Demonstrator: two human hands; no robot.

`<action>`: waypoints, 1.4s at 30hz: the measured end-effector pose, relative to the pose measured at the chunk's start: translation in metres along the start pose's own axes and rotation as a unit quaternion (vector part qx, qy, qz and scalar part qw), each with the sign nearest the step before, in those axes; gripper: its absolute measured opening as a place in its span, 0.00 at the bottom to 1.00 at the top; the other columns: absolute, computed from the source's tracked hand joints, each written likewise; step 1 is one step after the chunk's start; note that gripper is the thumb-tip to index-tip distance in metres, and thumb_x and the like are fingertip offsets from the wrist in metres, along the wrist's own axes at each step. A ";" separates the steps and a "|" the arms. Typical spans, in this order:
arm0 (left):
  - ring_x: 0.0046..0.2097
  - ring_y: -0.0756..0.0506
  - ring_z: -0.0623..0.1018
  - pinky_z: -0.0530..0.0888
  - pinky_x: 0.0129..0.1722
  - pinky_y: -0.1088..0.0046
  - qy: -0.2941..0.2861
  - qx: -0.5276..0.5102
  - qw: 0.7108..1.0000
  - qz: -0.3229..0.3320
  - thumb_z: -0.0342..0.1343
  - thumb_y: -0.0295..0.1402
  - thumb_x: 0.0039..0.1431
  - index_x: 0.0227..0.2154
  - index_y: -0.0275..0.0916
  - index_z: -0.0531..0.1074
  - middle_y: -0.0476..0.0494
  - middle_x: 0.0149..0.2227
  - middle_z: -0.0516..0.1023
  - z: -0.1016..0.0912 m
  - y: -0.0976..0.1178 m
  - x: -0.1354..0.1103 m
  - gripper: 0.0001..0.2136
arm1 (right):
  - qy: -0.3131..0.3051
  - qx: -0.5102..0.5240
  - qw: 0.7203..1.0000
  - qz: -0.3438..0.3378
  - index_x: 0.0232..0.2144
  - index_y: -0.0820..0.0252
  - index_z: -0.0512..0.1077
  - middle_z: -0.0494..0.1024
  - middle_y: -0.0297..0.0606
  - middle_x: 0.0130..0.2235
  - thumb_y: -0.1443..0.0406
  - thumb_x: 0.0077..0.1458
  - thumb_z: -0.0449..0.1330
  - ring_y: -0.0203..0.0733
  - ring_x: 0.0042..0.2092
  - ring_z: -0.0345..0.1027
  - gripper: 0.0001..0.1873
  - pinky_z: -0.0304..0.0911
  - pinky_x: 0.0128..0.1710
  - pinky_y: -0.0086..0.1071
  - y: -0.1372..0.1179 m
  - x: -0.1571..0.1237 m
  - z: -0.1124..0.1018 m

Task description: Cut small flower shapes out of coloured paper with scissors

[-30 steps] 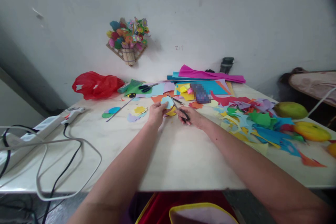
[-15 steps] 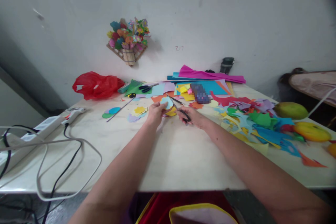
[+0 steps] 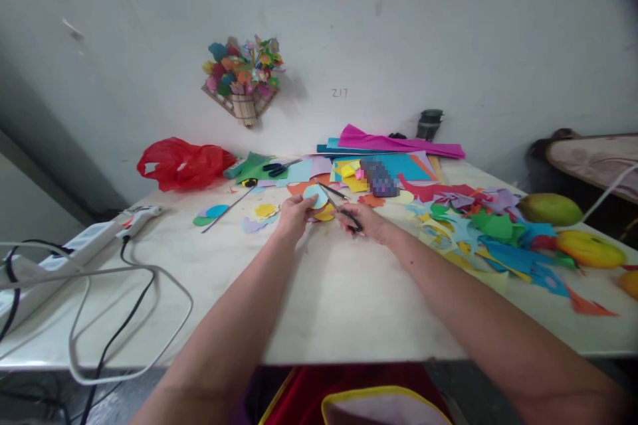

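Note:
Between thumb and fingers, my left hand [image 3: 294,216] pinches a light blue paper disc [image 3: 314,195] above the table. My right hand [image 3: 363,222] is closed round the black handles of a pair of scissors [image 3: 343,208]. The scissor blades are spread apart, their tips at the right edge of the disc. Below and behind the disc lie yellow paper pieces [image 3: 325,214] and orange paper. Left of my left hand rest a yellow paper flower [image 3: 266,210] and lilac paper cutouts [image 3: 253,224].
Paper scraps [image 3: 498,229] and mangoes [image 3: 589,248] cover the right side. A second pair of scissors [image 3: 274,168] and a red plastic bag [image 3: 182,165] lie at the back left. A power strip [image 3: 94,239] with loose cables [image 3: 164,272] occupies the left edge. A phone-like blurred object [image 3: 379,178] lies behind my hands.
Almost nothing differs. The whole view has shifted very slightly, while both hands keep their hold on the paper disc and the scissors.

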State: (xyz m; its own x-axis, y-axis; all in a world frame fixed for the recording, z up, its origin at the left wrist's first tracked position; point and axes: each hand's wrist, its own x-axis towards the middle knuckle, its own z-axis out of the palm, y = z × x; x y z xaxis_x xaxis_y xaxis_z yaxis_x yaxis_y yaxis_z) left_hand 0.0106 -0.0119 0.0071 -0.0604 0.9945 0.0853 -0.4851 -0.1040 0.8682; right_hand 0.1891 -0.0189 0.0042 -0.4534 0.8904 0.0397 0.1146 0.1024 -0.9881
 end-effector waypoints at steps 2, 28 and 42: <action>0.36 0.42 0.82 0.80 0.44 0.60 0.000 0.002 1.000 -0.001 0.70 0.27 0.39 0.26 0.30 0.76 0.40 0.29 0.80 0.000 0.000 0.000 0.10 | 0.003 0.005 1.000 0.001 0.28 0.61 0.69 0.65 0.27 0.18 0.56 0.47 0.63 0.30 0.18 0.57 0.14 0.47 0.14 0.24 -0.001 0.000 0.001; 0.34 0.44 0.80 0.80 0.43 0.62 0.022 -0.008 1.000 0.003 0.69 0.26 0.40 0.26 0.29 0.76 0.40 0.29 0.79 0.004 -0.002 -0.002 0.10 | 0.010 0.037 0.999 0.022 0.33 0.63 0.71 0.66 0.25 0.19 0.61 0.46 0.65 0.29 0.18 0.57 0.13 0.50 0.16 0.24 -0.012 -0.008 0.004; 0.33 0.45 0.80 0.78 0.45 0.61 0.056 -0.036 0.997 0.028 0.70 0.27 0.38 0.25 0.30 0.74 0.42 0.27 0.78 0.015 -0.007 -0.008 0.12 | 0.019 0.051 0.998 -0.005 0.30 0.61 0.72 0.65 0.26 0.18 0.59 0.43 0.66 0.29 0.19 0.57 0.14 0.47 0.15 0.24 -0.009 -0.006 0.006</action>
State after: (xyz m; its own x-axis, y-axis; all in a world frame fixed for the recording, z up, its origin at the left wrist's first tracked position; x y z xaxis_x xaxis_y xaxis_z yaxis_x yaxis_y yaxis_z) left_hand 0.0277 -0.0189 0.0082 -0.1841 0.9802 0.0734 -0.5402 -0.1633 0.8255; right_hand 0.1851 -0.0279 0.0119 -0.4202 0.9058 0.0538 0.0177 0.0674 -0.9976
